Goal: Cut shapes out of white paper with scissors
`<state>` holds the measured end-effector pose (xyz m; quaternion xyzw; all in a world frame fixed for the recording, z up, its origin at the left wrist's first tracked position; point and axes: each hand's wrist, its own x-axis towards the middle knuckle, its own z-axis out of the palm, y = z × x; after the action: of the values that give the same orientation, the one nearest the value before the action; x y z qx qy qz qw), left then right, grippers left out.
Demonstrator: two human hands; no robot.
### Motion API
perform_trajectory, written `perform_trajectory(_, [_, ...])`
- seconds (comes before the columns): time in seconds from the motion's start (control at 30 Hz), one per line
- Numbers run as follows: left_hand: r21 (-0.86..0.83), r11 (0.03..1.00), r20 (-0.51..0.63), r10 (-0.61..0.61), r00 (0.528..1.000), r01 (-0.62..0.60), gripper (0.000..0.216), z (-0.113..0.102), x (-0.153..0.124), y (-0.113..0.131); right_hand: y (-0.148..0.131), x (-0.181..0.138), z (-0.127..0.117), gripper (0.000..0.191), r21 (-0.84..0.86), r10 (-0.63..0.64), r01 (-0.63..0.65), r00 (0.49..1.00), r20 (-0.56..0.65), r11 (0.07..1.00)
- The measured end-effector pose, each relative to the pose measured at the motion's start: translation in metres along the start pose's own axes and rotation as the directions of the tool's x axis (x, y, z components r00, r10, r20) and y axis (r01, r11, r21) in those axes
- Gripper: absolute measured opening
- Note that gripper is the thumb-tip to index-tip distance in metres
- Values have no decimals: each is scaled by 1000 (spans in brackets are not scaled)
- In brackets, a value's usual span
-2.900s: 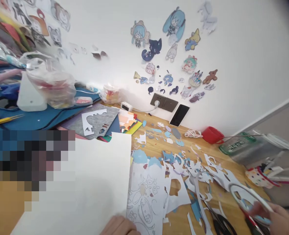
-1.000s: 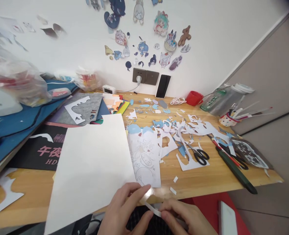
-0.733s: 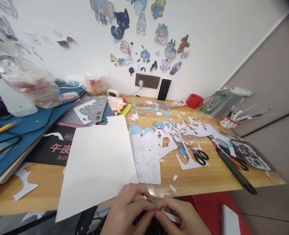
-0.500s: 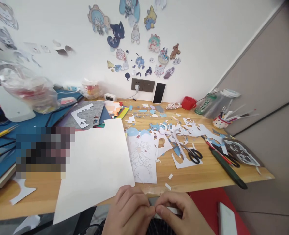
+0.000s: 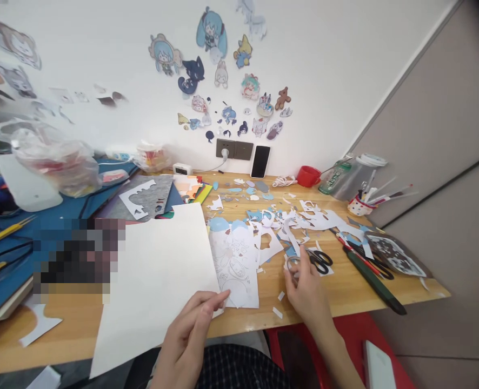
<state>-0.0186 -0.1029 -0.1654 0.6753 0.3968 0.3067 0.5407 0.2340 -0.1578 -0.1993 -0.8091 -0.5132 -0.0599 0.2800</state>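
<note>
My right hand (image 5: 309,289) is over the table beside the black-handled scissors (image 5: 323,262), with its fingers around a pale ring that looks like a roll of tape (image 5: 291,262). My left hand (image 5: 191,329) hovers at the table's front edge, by the corner of a large white sheet (image 5: 158,281). Its thumb and fingers are close together. A small pale bit shows under the fingertips, too small to name. Just beyond lies a paper with pencil-drawn figures (image 5: 236,270), blue cut shapes at its top edge.
White and blue paper scraps (image 5: 272,240) cover the table's middle. At right lie a dark green cutter (image 5: 379,283), more scissors and a dark patterned pouch (image 5: 396,253). A phone (image 5: 260,161), a red cup (image 5: 308,176) and a pen holder (image 5: 361,205) stand at the back.
My hands were together at the table's front edge and have parted. The right one has gone forward and right toward the scissors; the left has shifted slightly left and up.
</note>
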Motion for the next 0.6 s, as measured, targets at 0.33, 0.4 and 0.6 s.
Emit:
perform_trajectory(0.33, [-196, 981, 135, 38, 990, -11, 44, 7, 5, -17, -85, -19, -11, 16, 737, -242, -246, 839, 487, 630])
perform_trajectory(0.4, [-124, 990, 147, 88, 985, -70, 37, 5, 6, -15, -85, -14, -11, 21, 731, -239, -289, 817, 525, 618])
perform_trajectory(0.6, [395, 868, 42, 308, 950, -299, 35, 9, 9, -24, -63, 11, -9, 23, 488, -233, -116, 769, 595, 865])
